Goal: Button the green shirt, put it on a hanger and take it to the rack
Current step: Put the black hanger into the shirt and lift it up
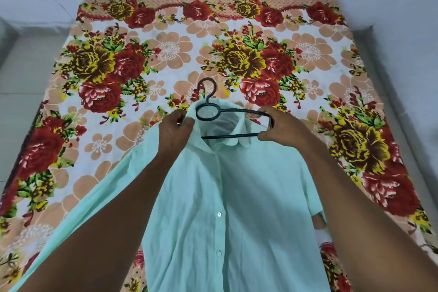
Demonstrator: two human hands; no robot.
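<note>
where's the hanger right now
In the head view the hanger sits centre frame, half inside the green shirt collar; the right hand holds its right end, over the floral bedsheet.

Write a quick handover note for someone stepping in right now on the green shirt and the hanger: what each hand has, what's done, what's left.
Left hand: grips the green shirt at its left shoulder by the collar.
Right hand: holds the right end of the black hanger.
The shirt lies front up on the flowered bedsheet; the placket looks buttoned. The hanger's left arm is inside the neck opening, its right arm and hook still outside.
Left: seat the right shoulder on the hanger, lift it, carry it to the rack, which is not in view.
</note>
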